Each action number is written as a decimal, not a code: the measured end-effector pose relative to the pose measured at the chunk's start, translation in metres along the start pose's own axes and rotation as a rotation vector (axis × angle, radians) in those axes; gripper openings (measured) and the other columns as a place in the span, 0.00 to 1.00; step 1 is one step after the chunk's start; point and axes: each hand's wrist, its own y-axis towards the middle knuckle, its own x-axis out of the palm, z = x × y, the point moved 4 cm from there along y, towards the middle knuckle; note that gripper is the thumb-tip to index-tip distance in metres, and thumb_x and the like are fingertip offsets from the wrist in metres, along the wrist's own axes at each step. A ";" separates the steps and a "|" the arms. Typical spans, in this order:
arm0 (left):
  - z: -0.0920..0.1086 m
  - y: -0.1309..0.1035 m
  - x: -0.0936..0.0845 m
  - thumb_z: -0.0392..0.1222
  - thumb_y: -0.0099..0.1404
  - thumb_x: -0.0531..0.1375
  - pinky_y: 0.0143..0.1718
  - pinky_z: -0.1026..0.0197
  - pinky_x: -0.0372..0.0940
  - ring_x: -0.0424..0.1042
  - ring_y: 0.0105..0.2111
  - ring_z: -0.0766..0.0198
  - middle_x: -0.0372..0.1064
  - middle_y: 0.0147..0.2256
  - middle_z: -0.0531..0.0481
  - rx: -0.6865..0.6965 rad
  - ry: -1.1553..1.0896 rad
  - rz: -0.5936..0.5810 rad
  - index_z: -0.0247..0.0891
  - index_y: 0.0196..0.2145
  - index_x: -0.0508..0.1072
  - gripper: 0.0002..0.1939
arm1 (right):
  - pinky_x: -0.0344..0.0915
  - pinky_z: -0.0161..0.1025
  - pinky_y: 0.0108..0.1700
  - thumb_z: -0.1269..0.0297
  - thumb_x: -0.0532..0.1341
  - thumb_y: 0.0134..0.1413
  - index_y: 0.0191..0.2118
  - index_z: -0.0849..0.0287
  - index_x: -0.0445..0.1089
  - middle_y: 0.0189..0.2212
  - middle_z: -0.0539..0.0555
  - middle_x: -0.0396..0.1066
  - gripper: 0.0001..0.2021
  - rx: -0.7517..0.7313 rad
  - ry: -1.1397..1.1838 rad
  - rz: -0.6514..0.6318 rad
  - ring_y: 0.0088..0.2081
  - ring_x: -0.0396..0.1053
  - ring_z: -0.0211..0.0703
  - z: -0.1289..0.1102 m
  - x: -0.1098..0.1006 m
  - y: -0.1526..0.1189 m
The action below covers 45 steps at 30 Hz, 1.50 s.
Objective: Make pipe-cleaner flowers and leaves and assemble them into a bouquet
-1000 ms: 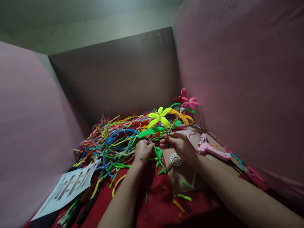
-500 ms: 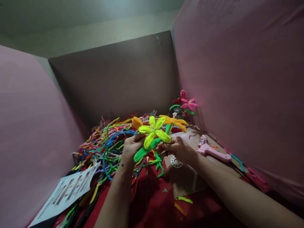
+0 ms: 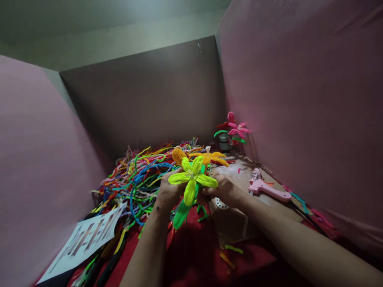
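Between my hands is a pipe-cleaner flower piece: a yellow flower [image 3: 191,175] facing me, an orange flower [image 3: 213,157] behind it, an orange bud [image 3: 178,156] at upper left and a green leaf [image 3: 182,214] pointing down. My left hand [image 3: 171,190] is closed at the left side of the piece, its fingertips hidden behind the yellow petals. From the right, my right hand [image 3: 223,189] grips it just under the petals, with the fingers bent. The stems at the grip are mostly covered.
A heap of colourful pipe cleaners [image 3: 143,171] lies at the back left, with a printed sheet [image 3: 86,239] before it. A pink glue gun [image 3: 267,190] rests on cardboard [image 3: 231,227] at right. Pink flowers [image 3: 239,130] stand by a jar [image 3: 224,141]. Yellow and orange scraps [image 3: 233,249] lie in front.
The flower piece has turned and tipped: the yellow flower sits lower and the green leaf now points more steeply down. The orange flower has shifted left. Both hands keep their hold.
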 end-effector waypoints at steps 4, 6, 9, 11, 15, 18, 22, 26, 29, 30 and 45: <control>-0.004 0.000 0.001 0.38 0.44 0.64 0.21 0.69 0.58 0.62 0.19 0.70 0.67 0.21 0.55 0.011 -0.041 -0.017 0.37 0.24 0.72 0.06 | 0.58 0.35 0.25 0.67 0.66 0.33 0.20 0.60 0.72 0.15 0.46 0.66 0.04 -0.040 -0.080 0.060 0.19 0.59 0.33 -0.005 -0.002 -0.003; -0.002 -0.001 0.001 0.38 0.44 0.64 0.20 0.69 0.57 0.61 0.19 0.70 0.66 0.20 0.55 0.037 -0.007 -0.008 0.37 0.23 0.72 0.06 | 0.58 0.34 0.24 0.67 0.67 0.33 0.18 0.60 0.71 0.15 0.46 0.65 0.05 -0.059 -0.066 0.051 0.19 0.59 0.33 -0.008 -0.001 -0.003; 0.004 -0.004 0.000 0.39 0.44 0.63 0.20 0.68 0.56 0.61 0.19 0.69 0.65 0.20 0.54 0.069 0.069 0.021 0.36 0.21 0.71 0.05 | 0.58 0.34 0.23 0.65 0.69 0.30 0.15 0.60 0.69 0.13 0.45 0.63 0.09 -0.072 -0.025 0.046 0.17 0.59 0.32 -0.010 0.001 -0.004; 0.006 -0.005 0.000 0.40 0.44 0.63 0.21 0.67 0.57 0.61 0.19 0.68 0.65 0.19 0.54 0.059 0.092 0.048 0.36 0.20 0.71 0.06 | 0.60 0.34 0.23 0.63 0.70 0.28 0.15 0.60 0.69 0.12 0.45 0.63 0.10 -0.060 -0.001 0.041 0.17 0.60 0.32 -0.009 0.002 -0.003; 0.003 -0.001 -0.001 0.43 0.43 0.63 0.22 0.65 0.59 0.63 0.19 0.67 0.65 0.18 0.53 0.011 0.025 0.072 0.35 0.18 0.70 0.09 | 0.64 0.36 0.27 0.59 0.70 0.28 0.18 0.63 0.70 0.15 0.49 0.68 0.13 -0.037 0.092 0.002 0.19 0.65 0.36 -0.002 0.003 0.001; -0.006 0.007 -0.012 0.43 0.40 0.65 0.21 0.65 0.60 0.63 0.18 0.68 0.65 0.18 0.53 -0.064 -0.067 0.172 0.33 0.20 0.70 0.12 | 0.66 0.38 0.30 0.58 0.70 0.30 0.24 0.64 0.72 0.19 0.51 0.72 0.14 -0.001 0.160 0.031 0.21 0.69 0.38 0.003 0.000 0.003; -0.005 0.011 -0.047 0.47 0.43 0.65 0.18 0.67 0.56 0.57 0.15 0.72 0.61 0.16 0.57 -0.074 0.043 0.479 0.31 0.25 0.72 0.15 | 0.68 0.44 0.34 0.58 0.68 0.35 0.31 0.65 0.73 0.24 0.55 0.74 0.16 -0.010 0.211 0.145 0.25 0.72 0.42 0.000 -0.006 0.001; 0.029 -0.007 -0.067 0.47 0.47 0.64 0.24 0.67 0.57 0.62 0.21 0.69 0.64 0.19 0.55 0.149 0.402 0.743 0.33 0.23 0.74 0.12 | 0.68 0.44 0.34 0.57 0.66 0.39 0.28 0.67 0.72 0.24 0.57 0.74 0.16 -0.082 0.178 0.215 0.25 0.72 0.43 -0.006 -0.009 -0.001; 0.048 -0.025 -0.058 0.47 0.46 0.64 0.24 0.65 0.55 0.62 0.22 0.67 0.65 0.19 0.55 0.162 0.575 0.720 0.36 0.22 0.74 0.10 | 0.68 0.45 0.34 0.55 0.66 0.39 0.24 0.67 0.71 0.23 0.57 0.73 0.16 -0.090 0.169 0.258 0.25 0.71 0.41 -0.004 -0.012 0.002; 0.051 -0.030 -0.051 0.47 0.46 0.64 0.24 0.64 0.55 0.62 0.23 0.66 0.65 0.19 0.55 0.178 0.614 0.669 0.37 0.22 0.74 0.10 | 0.68 0.45 0.34 0.55 0.66 0.39 0.24 0.67 0.71 0.23 0.56 0.72 0.16 -0.089 0.165 0.271 0.24 0.70 0.41 -0.003 -0.013 0.003; 0.048 -0.039 0.053 0.40 0.57 0.58 0.35 0.58 0.54 0.58 0.31 0.60 0.65 0.27 0.47 0.722 1.168 0.358 0.38 0.23 0.70 0.07 | 0.58 0.33 0.26 0.57 0.65 0.37 0.18 0.63 0.66 0.16 0.46 0.62 0.14 -0.123 0.060 0.297 0.20 0.59 0.32 -0.017 -0.004 -0.006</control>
